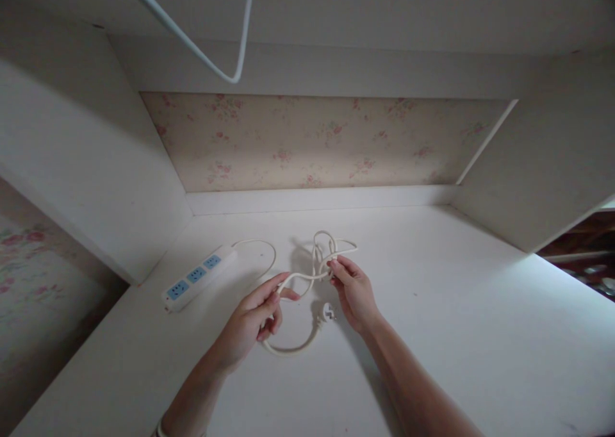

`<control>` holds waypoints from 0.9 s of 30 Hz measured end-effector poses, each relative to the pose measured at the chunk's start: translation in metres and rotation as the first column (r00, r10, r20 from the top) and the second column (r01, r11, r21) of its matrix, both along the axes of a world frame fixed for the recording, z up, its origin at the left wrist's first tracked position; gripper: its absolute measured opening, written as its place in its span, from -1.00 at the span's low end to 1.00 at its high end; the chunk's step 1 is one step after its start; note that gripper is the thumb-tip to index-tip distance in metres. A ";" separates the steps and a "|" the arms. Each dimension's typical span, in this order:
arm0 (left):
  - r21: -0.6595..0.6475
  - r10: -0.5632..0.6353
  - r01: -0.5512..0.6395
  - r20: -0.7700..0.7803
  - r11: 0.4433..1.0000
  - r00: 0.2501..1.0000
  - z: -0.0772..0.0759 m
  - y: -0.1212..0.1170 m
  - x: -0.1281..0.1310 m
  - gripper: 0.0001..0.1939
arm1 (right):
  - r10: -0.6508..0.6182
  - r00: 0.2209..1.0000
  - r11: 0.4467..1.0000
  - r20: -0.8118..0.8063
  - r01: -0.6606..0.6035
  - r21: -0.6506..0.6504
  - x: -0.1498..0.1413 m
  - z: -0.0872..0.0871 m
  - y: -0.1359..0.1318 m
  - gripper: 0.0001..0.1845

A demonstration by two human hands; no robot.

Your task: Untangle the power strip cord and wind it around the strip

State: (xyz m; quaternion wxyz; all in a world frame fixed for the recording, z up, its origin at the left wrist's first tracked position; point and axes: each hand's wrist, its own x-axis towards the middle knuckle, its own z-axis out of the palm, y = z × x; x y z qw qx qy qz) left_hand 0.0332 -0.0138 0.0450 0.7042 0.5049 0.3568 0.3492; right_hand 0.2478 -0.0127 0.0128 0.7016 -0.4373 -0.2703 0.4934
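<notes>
A white power cord (302,275) runs in loose, tangled loops between my two hands. My left hand (262,312) is closed around one stretch of it, fingers curled. My right hand (353,289) pinches the looped part between thumb and fingers. From under my left hand the cord curves round to a white plug (328,313) with metal prongs, which hangs or lies below the loops; which of these I cannot tell. To the left lies a white power strip (196,277) with three blue socket faces, and a thin length of cord leaves its far end.
The white desk top (456,334) carries all this, with side panels left and right. Behind it is floral wallpaper (317,142) above a low white ledge. A pale bent cable or rod (235,77) hangs down at the top left under the upper shelf (384,14).
</notes>
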 end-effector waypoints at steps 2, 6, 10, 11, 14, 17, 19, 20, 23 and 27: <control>0.003 0.022 -0.022 0.029 1.000 0.999 -0.001 0.001 0.001 -0.51 | 0.054 0.997 0.998 -0.053 -0.053 0.020 0.001 0.002 0.000 -0.74; 0.022 0.075 -0.078 0.115 0.997 0.991 -0.005 0.003 0.003 -0.57 | 0.155 0.983 0.988 -0.096 -0.156 0.004 0.001 0.003 -0.002 -0.73; 0.050 0.066 -0.071 0.091 0.996 0.994 -0.012 0.006 0.004 -0.57 | 0.172 0.972 0.985 0.162 -0.170 -0.024 -0.002 0.000 -0.005 -0.80; 0.055 0.063 -0.067 0.080 0.996 0.995 -0.014 0.006 0.005 -0.57 | 0.171 0.955 0.985 0.243 -0.168 -0.034 -0.002 -0.001 -0.005 -0.77; 0.066 0.074 -0.079 0.078 0.995 0.994 -0.016 0.006 0.006 -0.55 | 0.194 0.907 0.981 0.374 -0.184 -0.064 -0.003 -0.001 -0.006 -0.69; 0.058 0.125 -0.132 0.112 0.990 0.986 -0.012 0.005 0.007 -0.57 | 0.252 0.898 0.967 0.360 -0.242 -0.076 -0.001 0.000 -0.008 -0.66; 0.047 0.174 -0.183 0.147 0.982 0.974 -0.008 0.005 0.008 -0.58 | 0.301 0.897 0.954 0.324 -0.287 -0.090 0.000 0.000 -0.008 -0.61; 0.042 0.197 -0.207 0.168 0.977 0.966 -0.007 0.006 0.008 -0.58 | 0.324 0.896 0.946 0.304 -0.310 -0.097 0.000 -0.001 -0.008 -0.61; 0.022 0.244 -0.255 0.227 0.967 0.943 -0.006 0.006 0.008 -0.57 | 0.357 0.892 0.934 0.278 -0.339 -0.114 0.002 -0.005 -0.007 -0.72; 0.007 0.244 -0.254 0.249 0.967 0.937 -0.009 0.007 0.007 -0.57 | 0.287 0.843 0.956 0.455 -0.283 -0.078 0.003 -0.008 -0.005 -0.79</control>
